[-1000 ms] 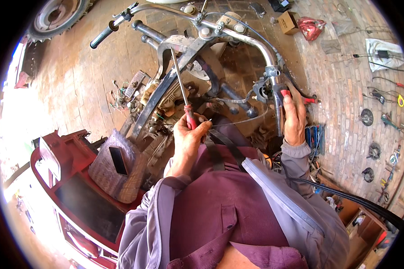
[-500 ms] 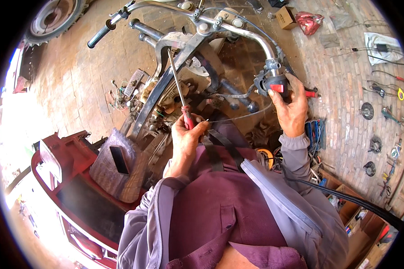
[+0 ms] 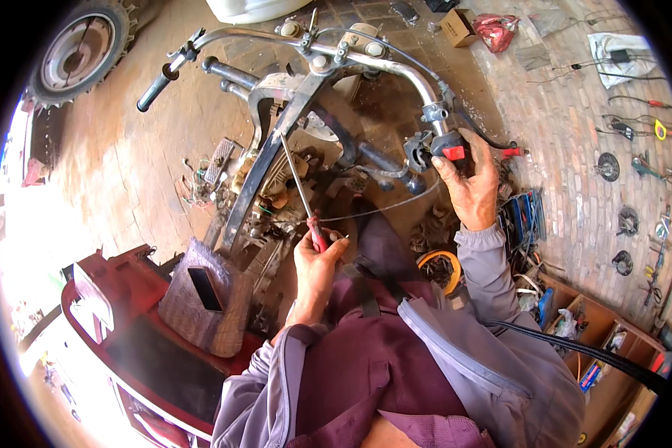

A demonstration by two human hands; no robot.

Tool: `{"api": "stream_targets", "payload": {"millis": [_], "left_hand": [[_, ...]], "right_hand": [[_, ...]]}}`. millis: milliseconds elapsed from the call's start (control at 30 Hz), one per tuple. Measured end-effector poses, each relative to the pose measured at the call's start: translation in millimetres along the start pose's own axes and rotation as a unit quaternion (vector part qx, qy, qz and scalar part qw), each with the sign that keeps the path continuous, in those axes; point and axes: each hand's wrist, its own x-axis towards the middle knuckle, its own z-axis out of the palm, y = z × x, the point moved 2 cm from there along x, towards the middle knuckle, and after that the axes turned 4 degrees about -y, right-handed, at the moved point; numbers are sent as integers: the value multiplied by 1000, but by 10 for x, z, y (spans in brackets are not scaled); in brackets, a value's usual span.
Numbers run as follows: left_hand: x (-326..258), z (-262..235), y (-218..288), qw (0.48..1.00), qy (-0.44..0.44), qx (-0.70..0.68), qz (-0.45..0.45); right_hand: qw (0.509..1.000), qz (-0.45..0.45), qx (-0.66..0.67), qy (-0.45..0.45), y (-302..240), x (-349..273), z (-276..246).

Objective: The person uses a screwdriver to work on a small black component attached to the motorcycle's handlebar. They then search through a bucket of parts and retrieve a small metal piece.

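My left hand point(image 3: 317, 269) is closed around the red handle of a long screwdriver point(image 3: 300, 183), whose shaft points up and away in front of the black frame bar. A thin cable point(image 3: 384, 212) runs from beside that hand toward the right side of the handlebar point(image 3: 407, 69). My right hand point(image 3: 472, 188) grips a black handlebar switch housing point(image 3: 449, 148) with a red button, thumb on its near side. It sits at the bare right end of the bar, just below a metal clamp point(image 3: 434, 113). Another dark part point(image 3: 418, 151) sits beside the housing; how they join is unclear.
A stripped vehicle frame with its engine point(image 3: 280, 179) stands ahead. At left, a red body panel point(image 3: 123, 280) and a cloth-covered pad bear a phone point(image 3: 204, 288). Tools and cables lie on the brick floor at right, near a wooden box point(image 3: 601, 336). A wheel point(image 3: 81, 56) lies far left.
The view has shifted. My left hand and the screwdriver sit lower against the frame, the tip now over the black bar. The dark part and the housing stand farther apart.
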Motion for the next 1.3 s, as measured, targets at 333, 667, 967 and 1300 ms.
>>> {"api": "stream_targets", "payload": {"millis": [333, 667, 967, 1300], "left_hand": [[-30, 238, 79, 998, 42, -4, 37], [-69, 415, -200, 989, 106, -90, 61], [-276, 378, -412, 973, 179, -126, 73], [-466, 170, -559, 953, 259, -146, 68]], "right_hand": [[996, 12, 35, -81, 95, 78, -69], [827, 285, 481, -61, 662, 116, -26], [750, 403, 507, -130, 1649, 386, 557], [845, 373, 332, -190, 2062, 792, 1230]]}}
